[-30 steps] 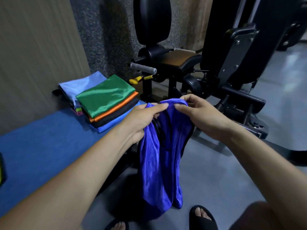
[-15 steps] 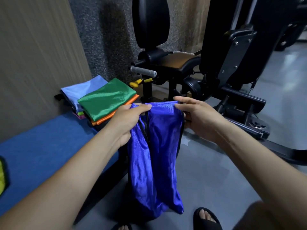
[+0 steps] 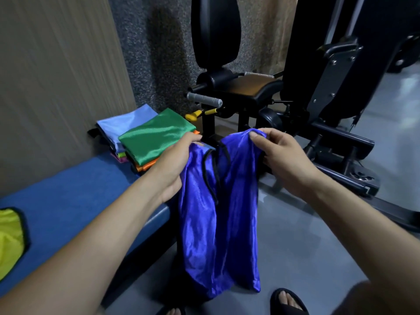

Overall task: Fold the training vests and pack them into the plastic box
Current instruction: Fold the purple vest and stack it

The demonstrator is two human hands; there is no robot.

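The blue vest (image 3: 218, 212) hangs over the grey floor (image 3: 306, 242) at 6 o'clock of both hands, the left hand (image 3: 175, 164) pinching one shoulder strap and the right hand (image 3: 281, 158) pinching the other. At 10 o'clock of the left hand a stack of folded vests (image 3: 152, 139), green on top, lies on the blue bench (image 3: 68, 201), with a yellow vest (image 3: 10, 242) at the bench's 8 o'clock end. A black gym machine (image 3: 261, 92) stands at 12 o'clock.

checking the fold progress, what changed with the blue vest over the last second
The left hand and right hand have drawn apart, spreading the blue vest by its top corners. Both keep their pinch; the vest still hangs over the floor. The folded stack stayed put.
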